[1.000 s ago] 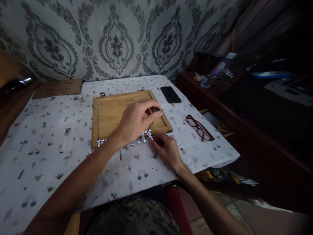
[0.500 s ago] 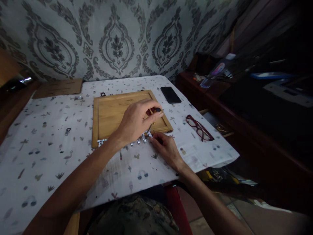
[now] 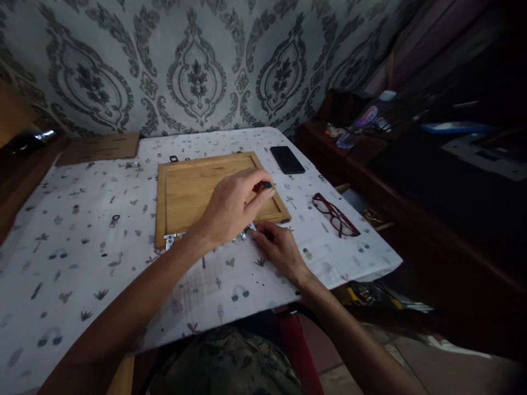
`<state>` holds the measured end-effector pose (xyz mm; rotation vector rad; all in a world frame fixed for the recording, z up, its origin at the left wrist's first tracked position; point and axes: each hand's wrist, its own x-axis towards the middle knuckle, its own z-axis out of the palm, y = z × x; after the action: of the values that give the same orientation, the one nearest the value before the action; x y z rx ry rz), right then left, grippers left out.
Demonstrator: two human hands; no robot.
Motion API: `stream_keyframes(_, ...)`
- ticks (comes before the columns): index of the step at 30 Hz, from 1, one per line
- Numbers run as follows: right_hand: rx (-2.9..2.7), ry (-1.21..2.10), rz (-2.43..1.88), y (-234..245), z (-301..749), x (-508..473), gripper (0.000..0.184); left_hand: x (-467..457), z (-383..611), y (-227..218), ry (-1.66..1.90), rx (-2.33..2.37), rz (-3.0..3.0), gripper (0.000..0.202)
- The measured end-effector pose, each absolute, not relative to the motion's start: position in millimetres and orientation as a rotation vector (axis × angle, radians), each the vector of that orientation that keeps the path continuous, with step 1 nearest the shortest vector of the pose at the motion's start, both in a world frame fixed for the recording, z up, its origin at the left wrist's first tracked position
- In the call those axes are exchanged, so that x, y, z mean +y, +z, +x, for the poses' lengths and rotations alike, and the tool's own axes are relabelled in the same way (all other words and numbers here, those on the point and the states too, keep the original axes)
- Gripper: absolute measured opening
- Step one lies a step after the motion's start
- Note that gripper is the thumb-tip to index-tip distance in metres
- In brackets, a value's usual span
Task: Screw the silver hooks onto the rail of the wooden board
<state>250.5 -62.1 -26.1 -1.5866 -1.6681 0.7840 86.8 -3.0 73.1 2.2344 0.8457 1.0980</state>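
Note:
A wooden panel point(image 3: 193, 189) with a raised frame lies flat on the patterned cloth. Small metal hinges point(image 3: 169, 239) are fixed along its near edge. My left hand point(image 3: 230, 208) is closed round the dark handle of a screwdriver point(image 3: 263, 186), held upright with its tip down at the hinge near the panel's front right corner. My right hand point(image 3: 280, 249) rests on the cloth just beside that corner, fingers pinched at the hinge; what they grip is hidden.
Red glasses point(image 3: 335, 214) lie on the cloth to the right, a black phone point(image 3: 287, 159) beyond the panel. Small metal bits point(image 3: 113, 220) are scattered left. A brown board point(image 3: 99, 147) sits at the back left. A dark cluttered shelf point(image 3: 411, 181) stands right.
My left hand has turned slightly on the screwdriver handle, fingers shifting round it. The right hand stays at the hinge corner.

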Motion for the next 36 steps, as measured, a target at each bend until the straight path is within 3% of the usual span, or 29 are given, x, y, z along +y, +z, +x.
stream_keyframes(14,-1.647,0.814,-1.566,-30,251,-62,0.03,-6,113,70,0.921,0.634,1.861,0.02)
stream_keyframes(24,-1.629,0.824,-1.581,-33,252,-60,0.027,16,126,53,1.053,0.476,1.669,0.046)
stream_keyframes(31,-1.61,0.85,-1.59,-36,252,-61,0.029,21,135,52,1.09,0.489,1.641,0.041)
stream_keyframes(36,-1.596,0.864,-1.573,-35,252,-62,0.029,21,137,55,1.03,0.398,1.688,0.026)
